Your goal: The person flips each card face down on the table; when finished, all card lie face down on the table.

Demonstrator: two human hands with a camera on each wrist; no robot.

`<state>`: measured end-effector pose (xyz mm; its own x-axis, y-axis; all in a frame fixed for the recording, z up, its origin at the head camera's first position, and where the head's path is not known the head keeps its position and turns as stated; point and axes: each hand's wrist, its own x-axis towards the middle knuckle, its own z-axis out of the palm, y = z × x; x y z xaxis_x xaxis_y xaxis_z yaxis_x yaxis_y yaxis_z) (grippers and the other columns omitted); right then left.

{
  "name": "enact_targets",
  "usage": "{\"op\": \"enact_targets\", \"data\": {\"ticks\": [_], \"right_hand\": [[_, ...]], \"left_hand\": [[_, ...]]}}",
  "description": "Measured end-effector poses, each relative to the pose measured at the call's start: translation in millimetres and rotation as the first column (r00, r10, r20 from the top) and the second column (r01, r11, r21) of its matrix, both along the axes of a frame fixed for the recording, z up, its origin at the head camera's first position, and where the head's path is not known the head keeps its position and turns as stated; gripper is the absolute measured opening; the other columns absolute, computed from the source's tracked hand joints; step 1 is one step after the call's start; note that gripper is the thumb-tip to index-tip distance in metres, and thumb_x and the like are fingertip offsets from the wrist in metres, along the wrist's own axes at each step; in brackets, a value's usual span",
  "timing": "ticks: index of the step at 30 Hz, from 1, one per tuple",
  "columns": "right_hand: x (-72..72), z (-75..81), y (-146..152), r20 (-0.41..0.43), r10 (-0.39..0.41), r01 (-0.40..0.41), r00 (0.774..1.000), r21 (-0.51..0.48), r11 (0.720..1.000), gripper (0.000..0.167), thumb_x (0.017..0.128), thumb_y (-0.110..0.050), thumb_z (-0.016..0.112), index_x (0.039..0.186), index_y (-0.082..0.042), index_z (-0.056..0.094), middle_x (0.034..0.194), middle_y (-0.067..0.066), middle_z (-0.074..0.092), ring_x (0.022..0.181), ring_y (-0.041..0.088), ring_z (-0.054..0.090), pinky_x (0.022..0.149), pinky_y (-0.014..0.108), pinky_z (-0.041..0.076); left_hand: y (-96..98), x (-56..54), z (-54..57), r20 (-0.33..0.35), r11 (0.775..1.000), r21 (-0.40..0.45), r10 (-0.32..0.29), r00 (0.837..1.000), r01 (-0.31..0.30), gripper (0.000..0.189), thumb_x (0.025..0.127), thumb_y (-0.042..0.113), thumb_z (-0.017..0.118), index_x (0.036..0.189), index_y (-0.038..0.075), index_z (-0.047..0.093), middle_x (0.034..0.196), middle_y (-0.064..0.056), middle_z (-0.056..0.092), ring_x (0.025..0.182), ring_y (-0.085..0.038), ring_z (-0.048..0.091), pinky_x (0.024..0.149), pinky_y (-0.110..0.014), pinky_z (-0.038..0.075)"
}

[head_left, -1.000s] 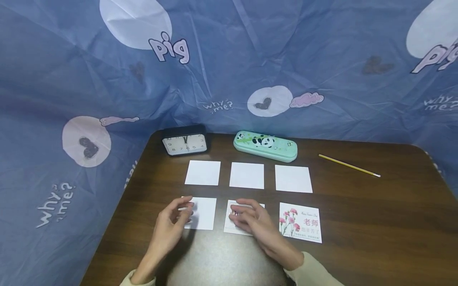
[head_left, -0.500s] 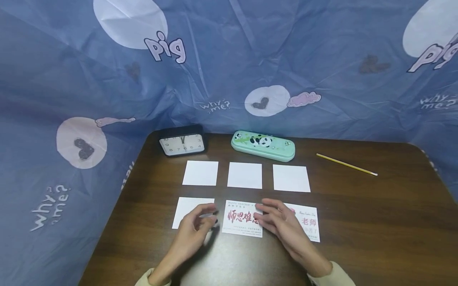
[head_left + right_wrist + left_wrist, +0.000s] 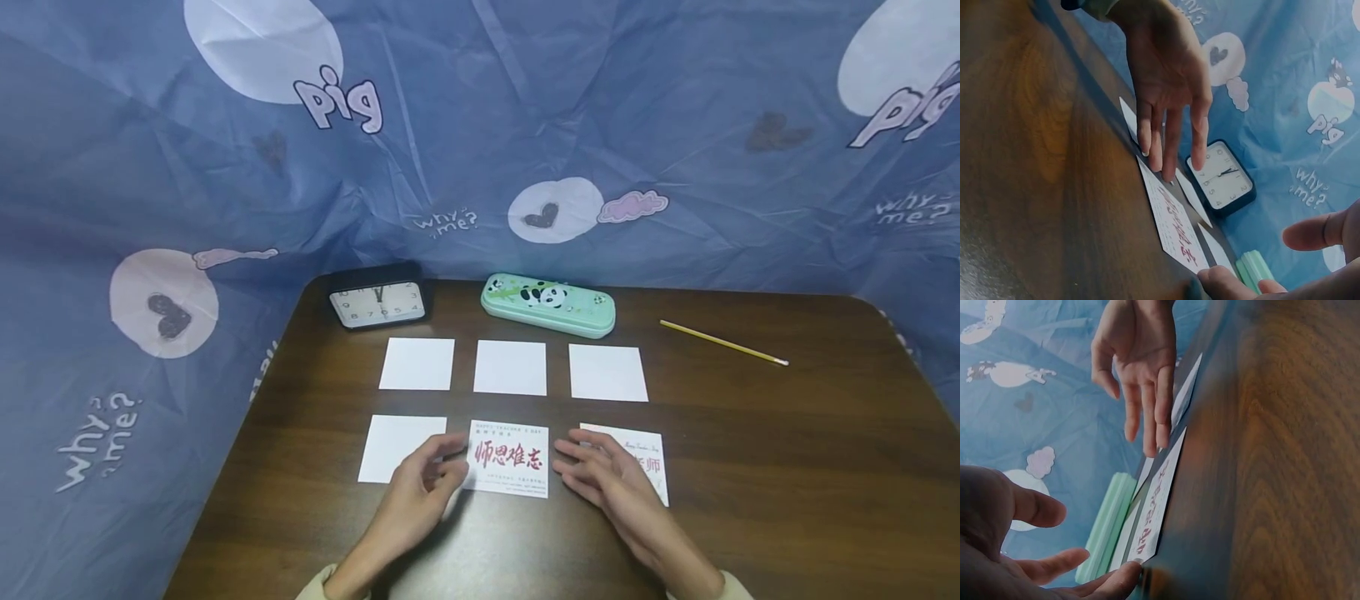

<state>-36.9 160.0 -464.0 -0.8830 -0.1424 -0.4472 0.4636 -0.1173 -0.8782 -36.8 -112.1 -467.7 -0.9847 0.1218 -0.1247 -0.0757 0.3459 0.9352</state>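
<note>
Left hand and right hand, relaxed and empty, seemingly frame the near middle red-lettered card; gripping would require closing inward.

In the head view, the table is being lit softly, and a pale glare is being thrown back from its wood midway between the left and right edges, on the side nearest the person. A soft shadow is being cast on the wood beside the left hand. White cards are being rendered bright, while the smallest print on the lettered card is being blurred. Dimmer pictures are being given by both wrist views: the left hand's palm is being darkened in its own, and speckled glare is being caught on the table's near side in the right.
</note>
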Motion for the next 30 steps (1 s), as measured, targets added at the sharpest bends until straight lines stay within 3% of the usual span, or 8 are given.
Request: {"op": "enact_targets", "data": {"ticks": [10, 20, 30], "right_hand": [[4.7, 3.6, 1.6, 0.018, 0.081, -0.081, 0.997, 0.003, 0.997, 0.056, 0.103, -0.004, 0.049, 0.155, 0.000, 0.031, 0.160, 0.029, 0.043, 0.138, 0.033, 0.059, 0.108, 0.030, 0.055], [6.6, 3.1, -0.8, 0.030, 0.095, -0.094, 0.995, -0.024, 0.995, 0.057, 0.102, -0.005, 0.052, 0.155, 0.001, 0.030, 0.161, 0.030, 0.040, 0.142, 0.035, 0.055, 0.111, 0.034, 0.054], [6.2, 1.3, -1.9, 0.052, 0.109, -0.103, 0.993, -0.102, 0.989, 0.058, 0.103, -0.006, 0.050, 0.155, 0.001, 0.026, 0.164, 0.030, 0.035, 0.143, 0.031, 0.053, 0.114, 0.038, 0.052]], "left_hand": [[-0.5, 2.5, 2.6, 0.021, 0.998, -0.043, -0.045, 0.999, 0.045, 0.041, 0.100, 0.019, 0.068, 0.137, 0.002, 0.062, 0.139, -0.020, 0.066, 0.115, -0.030, 0.073, 0.094, -0.038, 0.062], [1.4, 4.3, 2.3, 0.034, 0.997, -0.023, -0.071, 0.997, 0.071, 0.043, 0.101, 0.019, 0.067, 0.139, 0.000, 0.059, 0.141, -0.026, 0.062, 0.114, -0.033, 0.073, 0.094, -0.041, 0.062], [2.6, 2.8, 1.1, 0.023, 0.994, -0.083, -0.068, 0.997, 0.069, 0.042, 0.100, 0.021, 0.067, 0.138, 0.003, 0.061, 0.138, -0.021, 0.067, 0.113, -0.030, 0.074, 0.091, -0.040, 0.062]]}}
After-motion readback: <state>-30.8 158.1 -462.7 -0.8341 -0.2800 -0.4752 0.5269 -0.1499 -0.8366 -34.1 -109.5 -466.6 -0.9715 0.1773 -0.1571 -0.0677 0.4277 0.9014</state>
